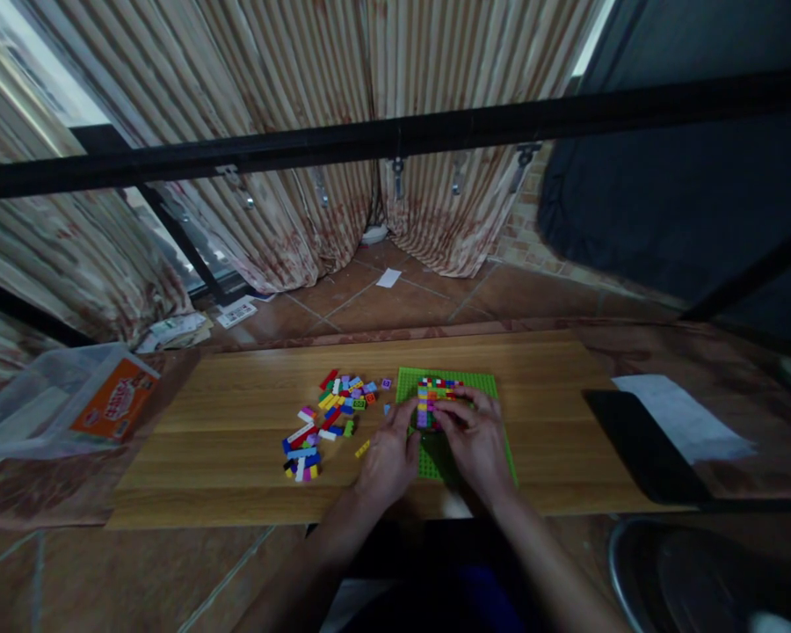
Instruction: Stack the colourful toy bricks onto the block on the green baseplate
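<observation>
A green studded baseplate [481,382] lies on the wooden board, and a multicoloured structure of toy bricks [423,406] stands on it. My left hand [390,453] is closed against the structure's left side, thumb and fingers curled at its edge. From the right, my right hand [480,440] reaches over the plate with its fingertips closed on the structure's right part. My fingers cover some of the bricks there, so any single brick between them is hard to make out. Left of the plate lies a pile of loose toy bricks [333,409] in mixed colours.
The wooden board [217,440] spans the space before me. At far left sits a clear plastic box [46,396] with an orange label. A black flat panel [639,444] and a white sheet [685,413] lie at right. A dark metal bar [343,141] crosses beyond the board.
</observation>
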Tool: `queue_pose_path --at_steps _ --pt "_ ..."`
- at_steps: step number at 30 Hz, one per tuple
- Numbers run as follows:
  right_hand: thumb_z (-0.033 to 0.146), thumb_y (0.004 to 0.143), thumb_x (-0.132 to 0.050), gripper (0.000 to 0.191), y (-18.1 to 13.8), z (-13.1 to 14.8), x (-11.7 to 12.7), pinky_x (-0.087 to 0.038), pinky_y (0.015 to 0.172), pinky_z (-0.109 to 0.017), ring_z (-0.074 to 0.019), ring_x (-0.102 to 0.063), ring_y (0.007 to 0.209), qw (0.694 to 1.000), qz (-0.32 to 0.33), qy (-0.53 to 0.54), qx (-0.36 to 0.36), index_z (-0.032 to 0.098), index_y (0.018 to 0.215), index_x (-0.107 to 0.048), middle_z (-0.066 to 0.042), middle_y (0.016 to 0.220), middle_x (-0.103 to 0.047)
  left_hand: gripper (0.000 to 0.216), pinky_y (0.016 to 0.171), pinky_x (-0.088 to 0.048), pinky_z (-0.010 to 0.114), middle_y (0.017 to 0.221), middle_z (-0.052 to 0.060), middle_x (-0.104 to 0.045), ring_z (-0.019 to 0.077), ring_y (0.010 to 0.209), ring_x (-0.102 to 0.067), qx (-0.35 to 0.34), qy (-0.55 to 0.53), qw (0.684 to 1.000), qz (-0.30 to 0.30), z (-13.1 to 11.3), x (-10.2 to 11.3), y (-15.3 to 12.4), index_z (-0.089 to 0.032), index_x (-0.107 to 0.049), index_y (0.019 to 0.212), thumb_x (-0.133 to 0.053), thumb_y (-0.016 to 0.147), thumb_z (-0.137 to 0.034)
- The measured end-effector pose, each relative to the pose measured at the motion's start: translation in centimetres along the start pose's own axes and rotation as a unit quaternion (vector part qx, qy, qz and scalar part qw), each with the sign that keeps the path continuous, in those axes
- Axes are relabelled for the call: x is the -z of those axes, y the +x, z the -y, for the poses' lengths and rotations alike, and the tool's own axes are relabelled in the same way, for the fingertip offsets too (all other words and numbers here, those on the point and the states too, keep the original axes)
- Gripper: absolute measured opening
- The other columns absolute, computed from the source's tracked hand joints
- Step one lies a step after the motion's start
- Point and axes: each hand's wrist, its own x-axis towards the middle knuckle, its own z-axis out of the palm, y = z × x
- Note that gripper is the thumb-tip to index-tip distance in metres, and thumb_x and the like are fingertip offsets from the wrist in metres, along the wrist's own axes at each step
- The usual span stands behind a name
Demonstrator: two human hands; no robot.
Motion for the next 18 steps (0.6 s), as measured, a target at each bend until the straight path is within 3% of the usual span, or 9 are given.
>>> queue_pose_path --at_steps 5,11,18 --pt "0.034 0.08 -0.062 0.014 0.2 -0.1 -0.4 -0.041 0.085 -0.042 -0.0251 -0.052 0.101 1.0 -0.005 0.004 -0.016 0.027 0.082 -0.074 -0.007 0.106 -0.059 0.061 0.098 -0.046 0.037 0.131 0.008 -0.05 0.0189 0.117 -0.052 -0.023 0.043 0.998 0.025 -0.1 0.0 0.0 -0.025 -0.028 0.141 -0.043 0.085 -0.009" --pt "0.034 0.079 -0.061 0.015 0.5 0.0 -0.9 -0.041 0.086 -0.042 -0.0243 -0.052 0.1 0.999 -0.02 0.024 -0.04 0.027 0.079 -0.074 -0.007 0.102 -0.059 0.058 0.098 -0.046 0.033 0.131 0.008 -0.048 0.0183 0.118 -0.05 -0.048 0.134 0.988 0.052 -0.2 -0.1 0.0 -0.025 -0.027 0.142 -0.04 0.087 -0.011" --pt "0.036 0.079 -0.061 0.018 0.7 -0.1 -0.9 -0.043 0.086 -0.04 -0.0231 -0.055 0.097 0.998 -0.027 0.034 -0.054 0.023 0.084 -0.072 -0.007 0.099 -0.061 0.06 0.09 -0.049 0.036 0.126 0.011 -0.054 0.0221 0.107 -0.057 -0.047 0.312 0.948 0.053 -0.4 -1.0 0.1 -0.019 -0.026 0.142 -0.039 0.085 -0.007"
